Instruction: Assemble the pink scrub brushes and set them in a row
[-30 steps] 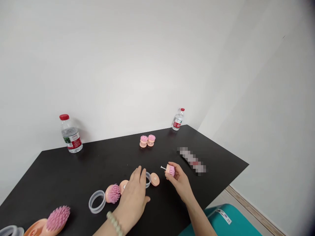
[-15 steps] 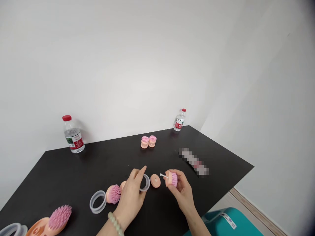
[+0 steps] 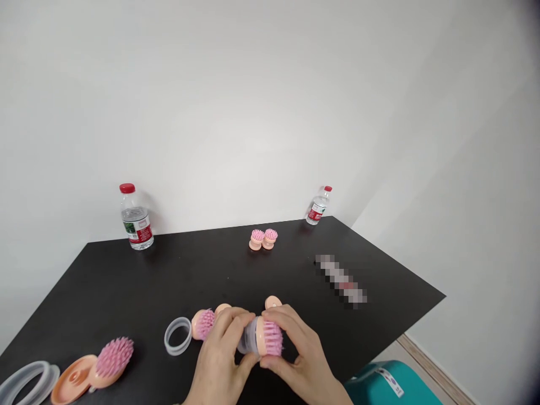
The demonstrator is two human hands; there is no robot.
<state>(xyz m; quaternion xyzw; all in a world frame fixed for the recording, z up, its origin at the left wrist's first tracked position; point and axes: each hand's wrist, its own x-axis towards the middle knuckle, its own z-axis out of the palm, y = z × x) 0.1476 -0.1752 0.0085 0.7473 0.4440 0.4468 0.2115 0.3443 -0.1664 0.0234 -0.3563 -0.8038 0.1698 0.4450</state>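
Note:
My left hand (image 3: pixel 223 354) is closed on a translucent plastic ring (image 3: pixel 250 336). In my right hand (image 3: pixel 297 351) is a small brush head (image 3: pixel 270 337) with pink bristles and a peach base, gripped between thumb and fingers. The ring sits against the back of the peach base, bristles facing right; the white pin seen earlier is hidden. Just behind my right fingers lies a round peach cap (image 3: pixel 273 302), partly covered. Left of my left hand are another pink brush head (image 3: pixel 203 324), a peach piece (image 3: pixel 223 308) and a second translucent ring (image 3: pixel 178 336).
At the front left lie a larger pink brush head (image 3: pixel 113 360), an orange-peach disc (image 3: pixel 72 378) and translucent rings (image 3: pixel 29 382). Two assembled brushes (image 3: pixel 262 239) stand at the back. Water bottles (image 3: pixel 138 225) (image 3: pixel 319 207) stand by the wall. A blurred-out item (image 3: pixel 341 279) lies right; a teal bin (image 3: pixel 392 382) stands below.
Both hands have come together, bringing the ring up against the back of the brush head. The pin has gone from sight. The view has shifted slightly.

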